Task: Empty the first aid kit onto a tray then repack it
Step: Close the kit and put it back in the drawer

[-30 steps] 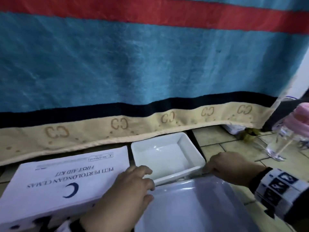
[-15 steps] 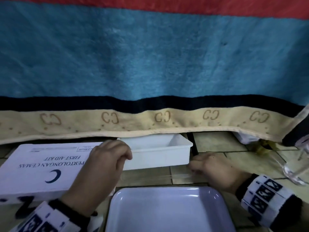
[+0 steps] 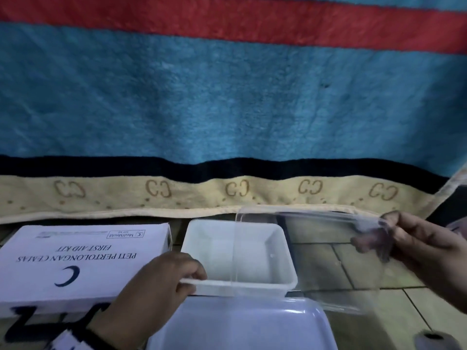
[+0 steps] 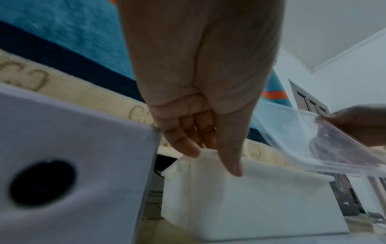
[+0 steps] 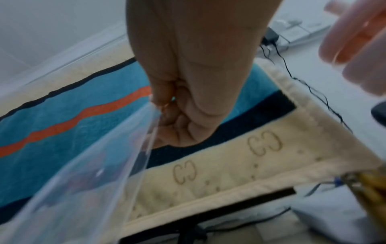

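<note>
Head view: looks forward and down from above the floor; blanket (image 3: 227, 109) fills the upper part, white container (image 3: 283, 282) and tray (image 3: 321, 322) sit low in frame.
Left wrist view: very close, low, facing along the left hand (image 4: 200, 92) to the white container (image 4: 250, 203); first aid box (image 4: 73, 148) at left.
Right wrist view: very close, facing along the right hand (image 5: 194, 79) at the clear lid (image 5: 87, 173) and blanket (image 5: 62, 148).
Shared, all three: clear lid (image 3: 316, 248), blanket.
Shared, head and left wrist: container, box, right hand (image 3: 419, 248).
</note>
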Demonstrator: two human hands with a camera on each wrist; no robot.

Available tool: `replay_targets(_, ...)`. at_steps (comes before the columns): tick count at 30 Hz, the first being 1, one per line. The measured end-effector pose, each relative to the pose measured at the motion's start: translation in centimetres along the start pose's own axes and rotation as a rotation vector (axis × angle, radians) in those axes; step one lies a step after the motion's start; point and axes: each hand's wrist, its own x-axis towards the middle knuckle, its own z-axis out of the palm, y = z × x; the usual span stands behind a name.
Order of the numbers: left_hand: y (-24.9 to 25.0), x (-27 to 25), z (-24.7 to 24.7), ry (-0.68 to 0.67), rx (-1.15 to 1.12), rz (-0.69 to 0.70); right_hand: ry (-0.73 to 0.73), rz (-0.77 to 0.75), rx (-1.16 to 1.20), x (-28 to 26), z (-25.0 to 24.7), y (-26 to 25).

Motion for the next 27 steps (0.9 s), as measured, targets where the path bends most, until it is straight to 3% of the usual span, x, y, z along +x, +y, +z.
replay_targets(3,0.4,-0.1,-0.3,-0.046,-0.065,-0.008,0.105,0.129,0.078,1.6,3.1,0.7)
replay_targets(10,0.3,0.5,-0.4,0.069,-0.137,-0.152,0.204,0.523,0.062,6.5,7.6,6.3)
replay_targets(14,0.9,0.9,-0.2,0.218,-0.044,-0.193,0.288,0.490,-0.141,8.2,9.8,7.3)
replay_targets(20,1.1,2.0,0.2,0.131,0.036,-0.336,0.290,0.510,-0.344,10.0,12.1,9.6)
replay_targets(27,0.3,2.6,0.5,0.097,0.090,-0.392,0.330,0.555,-0.560,10.3,12.9,7.4)
